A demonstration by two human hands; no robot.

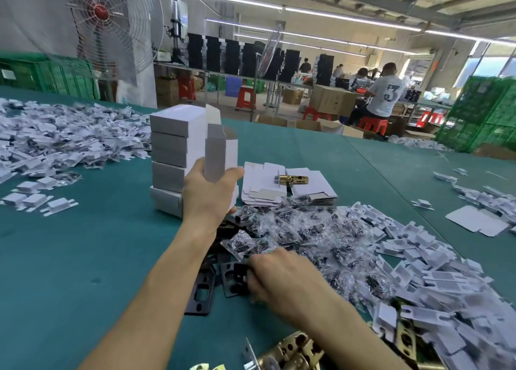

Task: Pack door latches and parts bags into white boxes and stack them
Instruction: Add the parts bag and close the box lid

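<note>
The green-covered table [83, 258] carries a stack of white boxes [176, 160] near its middle, flat box blanks [262, 188] just beside it, clear parts bags [312, 230] and black plates [205, 283] nearer, white card inserts [435, 280] heaped toward both side edges, and brass latches [293, 353] at the near edge.

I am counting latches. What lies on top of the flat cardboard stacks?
One brass latch lies across the two flat cardboard stacks, resting on both. Whatever is between or under the sheets is covered.
</note>
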